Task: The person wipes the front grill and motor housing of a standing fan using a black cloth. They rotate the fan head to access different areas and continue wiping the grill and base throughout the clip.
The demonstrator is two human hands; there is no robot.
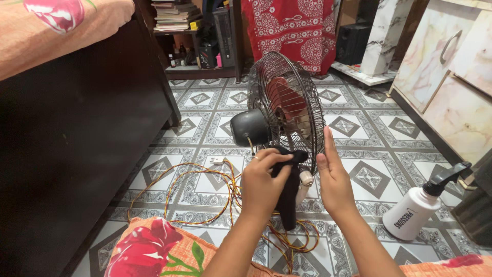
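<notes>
Both hands work low on the fan (287,102) cage: left hand (262,184) fingers grasp a dark cloth (288,169) against it; right hand (333,177) flat, released, steadies the rim.

Both bare forearms reach forward side by side. The left hand (264,182) is curled, fingers pinched closed on a dark cloth (288,177). The right hand (333,177), just right of that cloth, stands open, fingers straight and upright.

Fan (287,102) mid-floor — spray bottle (417,208) right, cable (205,190) left
</notes>
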